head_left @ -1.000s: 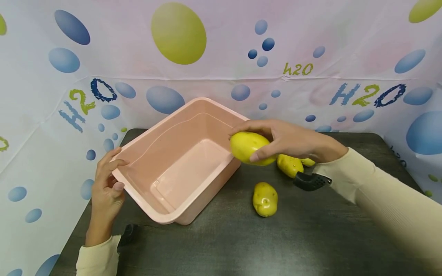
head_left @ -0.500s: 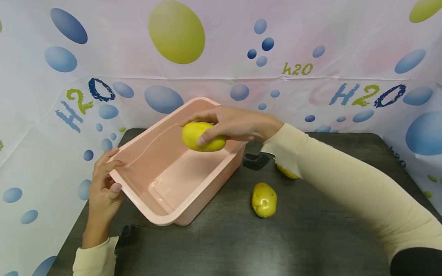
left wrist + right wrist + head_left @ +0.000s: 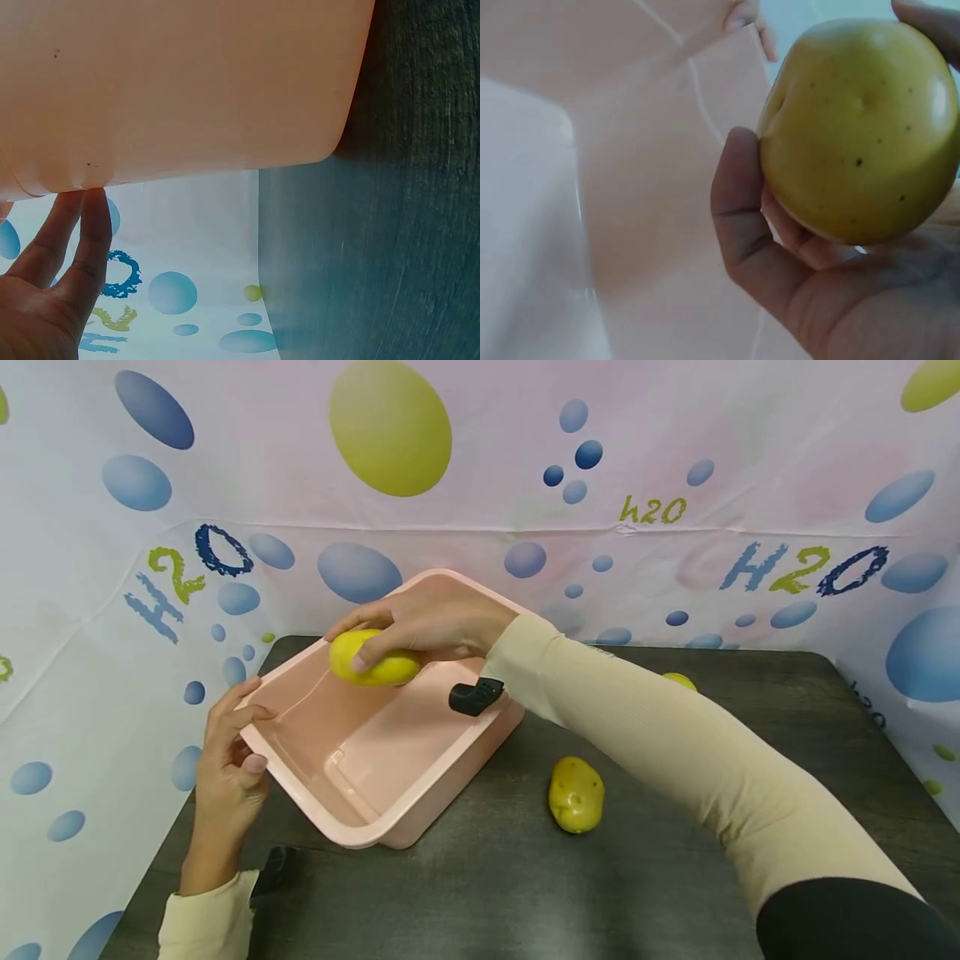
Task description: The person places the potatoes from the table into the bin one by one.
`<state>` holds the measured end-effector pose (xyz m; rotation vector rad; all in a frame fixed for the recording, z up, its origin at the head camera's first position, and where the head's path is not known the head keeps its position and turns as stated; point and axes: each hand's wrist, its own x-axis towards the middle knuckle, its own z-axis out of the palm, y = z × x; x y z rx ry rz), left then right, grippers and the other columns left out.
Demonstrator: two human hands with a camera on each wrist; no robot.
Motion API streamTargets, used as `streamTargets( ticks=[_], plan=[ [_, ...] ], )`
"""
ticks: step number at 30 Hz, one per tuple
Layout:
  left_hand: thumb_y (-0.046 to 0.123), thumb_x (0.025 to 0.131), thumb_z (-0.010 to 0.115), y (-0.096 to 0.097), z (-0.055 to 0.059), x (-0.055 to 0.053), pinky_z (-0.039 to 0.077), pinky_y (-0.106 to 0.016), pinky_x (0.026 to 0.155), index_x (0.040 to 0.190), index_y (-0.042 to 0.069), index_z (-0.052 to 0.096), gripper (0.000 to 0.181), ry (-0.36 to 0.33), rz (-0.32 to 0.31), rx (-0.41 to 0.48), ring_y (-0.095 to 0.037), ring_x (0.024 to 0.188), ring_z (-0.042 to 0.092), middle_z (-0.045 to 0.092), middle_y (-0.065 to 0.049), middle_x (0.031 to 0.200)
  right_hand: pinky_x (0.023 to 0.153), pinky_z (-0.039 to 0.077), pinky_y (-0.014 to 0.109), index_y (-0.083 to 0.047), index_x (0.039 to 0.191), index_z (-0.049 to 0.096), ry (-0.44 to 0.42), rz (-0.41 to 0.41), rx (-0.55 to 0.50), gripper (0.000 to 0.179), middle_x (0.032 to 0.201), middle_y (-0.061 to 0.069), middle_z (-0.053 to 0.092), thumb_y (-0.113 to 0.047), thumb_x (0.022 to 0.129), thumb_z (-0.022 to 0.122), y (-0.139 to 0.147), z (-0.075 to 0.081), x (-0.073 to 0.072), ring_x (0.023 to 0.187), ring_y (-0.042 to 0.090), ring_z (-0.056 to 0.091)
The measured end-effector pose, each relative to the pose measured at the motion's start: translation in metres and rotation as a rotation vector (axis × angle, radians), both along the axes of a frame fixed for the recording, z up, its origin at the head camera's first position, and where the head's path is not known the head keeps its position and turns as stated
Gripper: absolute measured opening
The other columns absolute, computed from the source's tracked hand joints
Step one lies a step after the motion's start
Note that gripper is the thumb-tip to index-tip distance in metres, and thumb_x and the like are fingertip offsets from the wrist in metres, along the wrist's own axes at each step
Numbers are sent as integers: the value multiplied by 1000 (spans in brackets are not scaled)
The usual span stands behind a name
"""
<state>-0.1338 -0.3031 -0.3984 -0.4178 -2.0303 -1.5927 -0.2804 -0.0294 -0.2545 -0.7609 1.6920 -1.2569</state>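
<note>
A pink plastic tub point(image 3: 401, 739) stands tilted on the table, its opening facing me. My left hand point(image 3: 231, 772) grips the tub's left corner, with fingers over the rim and thumb at the outer edge. In the left wrist view, two fingers point(image 3: 94, 232) reach up to the underside of the tub wall point(image 3: 187, 90). Over the tub's opening, my right hand point(image 3: 442, 620) holds a yellow potato point(image 3: 392, 672) from above. The right wrist view shows this potato point(image 3: 862, 142) between curled fingers and thumb, with small dark specks on its skin.
Another yellow potato point(image 3: 576, 795) lies on the dark table point(image 3: 495, 885) right of the tub. Part of one more potato point(image 3: 680, 680) shows behind my right sleeve point(image 3: 637, 718). A patterned cloth point(image 3: 510, 452) hangs behind and at the left of the table.
My right hand has carried the potato leftward from the tub's right rim to over its inside. The right sleeve now covers most of the potatoes further back. My left hand keeps its hold.
</note>
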Motion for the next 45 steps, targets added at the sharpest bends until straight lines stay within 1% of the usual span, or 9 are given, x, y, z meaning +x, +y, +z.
streamTargets(
  ticks=[7,15,18,22,25,30,36,42,45],
  plan=[
    [48,94,76,-1,0,0,56,-12,84,121,-11,57,68,-14,-2,0,-14,113,61,42,-6,160,91,58,30,-17,150,52,-81,91,32,58,131,7,56,-17,95,70,-31,-16,-5,109,20,60],
    [49,94,76,-2,0,0,56,-11,83,122,-11,57,68,-27,3,-8,-12,108,63,42,-5,160,92,57,27,-12,146,54,-165,154,58,49,126,7,58,-12,98,67,-53,-35,-3,108,18,60],
    [50,93,75,-2,0,0,56,-11,84,122,-11,57,69,-23,6,-13,-12,111,62,42,-5,160,91,58,30,-13,142,58,-165,147,114,45,123,7,59,-12,98,69,-59,-39,-1,106,19,59],
    [51,93,76,-2,0,-1,55,-11,86,121,-11,57,71,-17,8,-16,-14,117,59,43,-5,160,83,59,35,-12,141,60,-234,111,164,45,118,7,61,-9,98,69,-66,-48,3,97,20,60],
    [51,93,75,-2,-1,-1,54,-11,87,121,-11,57,70,-16,13,-21,-15,121,57,44,-5,159,78,58,36,-11,146,56,-280,121,183,49,117,8,61,-8,98,67,-71,-54,7,92,21,61],
    [52,93,75,-2,-1,0,53,-12,89,121,-10,58,70,-24,19,-25,-16,125,54,44,-4,160,73,60,37,-13,145,54,-271,144,212,51,116,10,61,-10,97,68,-75,-61,10,89,21,64],
    [53,92,75,-1,0,0,53,-11,89,121,-10,57,71,-32,17,-25,-16,124,54,43,-3,160,70,65,38,-13,137,59,-247,111,279,44,111,9,65,-9,95,71,-77,-62,10,86,21,67],
    [53,91,76,-1,0,0,52,-12,91,120,-10,57,72,-28,12,-19,-18,127,52,43,-4,160,94,63,46,-12,142,60,-109,98,334,43,123,4,67,-11,99,63,-76,-57,10,120,26,63],
    [54,90,77,-1,-1,-1,53,-11,91,120,-11,57,74,-21,11,-13,-19,128,52,43,-4,160,93,64,43,-14,143,59,-73,110,342,44,123,0,68,-14,99,63,-77,-54,11,131,28,57]
  ],
)
